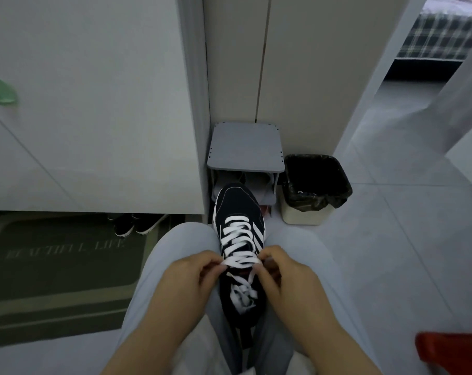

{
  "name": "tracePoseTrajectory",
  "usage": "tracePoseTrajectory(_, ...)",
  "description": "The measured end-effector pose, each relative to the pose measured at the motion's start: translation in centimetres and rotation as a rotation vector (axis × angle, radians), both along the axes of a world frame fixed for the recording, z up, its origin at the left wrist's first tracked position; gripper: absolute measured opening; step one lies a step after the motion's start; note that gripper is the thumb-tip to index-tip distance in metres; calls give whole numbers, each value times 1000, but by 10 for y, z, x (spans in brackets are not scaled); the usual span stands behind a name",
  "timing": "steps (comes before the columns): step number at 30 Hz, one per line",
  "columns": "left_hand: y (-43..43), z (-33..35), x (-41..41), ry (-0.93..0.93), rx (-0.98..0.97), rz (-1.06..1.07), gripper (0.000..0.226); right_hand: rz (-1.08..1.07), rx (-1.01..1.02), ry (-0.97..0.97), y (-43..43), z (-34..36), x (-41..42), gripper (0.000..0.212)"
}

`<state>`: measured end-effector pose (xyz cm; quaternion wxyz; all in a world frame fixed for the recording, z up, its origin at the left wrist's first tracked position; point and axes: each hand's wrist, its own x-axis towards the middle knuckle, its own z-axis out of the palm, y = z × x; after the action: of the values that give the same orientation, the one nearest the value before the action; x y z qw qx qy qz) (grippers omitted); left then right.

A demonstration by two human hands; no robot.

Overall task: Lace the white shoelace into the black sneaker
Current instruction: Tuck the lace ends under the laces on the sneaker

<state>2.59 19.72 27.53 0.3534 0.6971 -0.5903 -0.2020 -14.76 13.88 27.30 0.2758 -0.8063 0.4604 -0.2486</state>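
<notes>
Shoelace [240, 259] pinched by left hand [191, 274], right hand [286, 277], mat [67, 269] lettered LIFE

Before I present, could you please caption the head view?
The left hand and right hand pinch the white shoelace across the black sneaker.

Left hand [194, 272], right hand [286, 269]: fingers [210, 262] curled.

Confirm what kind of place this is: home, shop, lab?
Most likely a home entryway. A doormat lies on the tiled floor, a pair of shoes is tucked under a white cabinet, and a bed with a plaid cover shows at upper right.
</notes>
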Motion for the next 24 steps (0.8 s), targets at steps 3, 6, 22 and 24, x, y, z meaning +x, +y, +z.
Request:
tracePoseTrajectory(3, 1, 1, 2, -40, -2, -22, 17, 14, -41, -7, -5, -3, -1, 9)
tracePoseTrajectory(6, 2, -1, -1, -57, -13, -33, 9, 13, -36, -53, -8, -7, -1, 11)
tracePoseTrajectory(22, -1, 3, -7, -81, -22, -31, 15, -20, 80, -110, -15, 6, 0, 14)
tracePoseTrajectory(24, -7, 4, -8, -107, -14, -22, 9, -14, 106, -82, -19, 7, 4, 13)
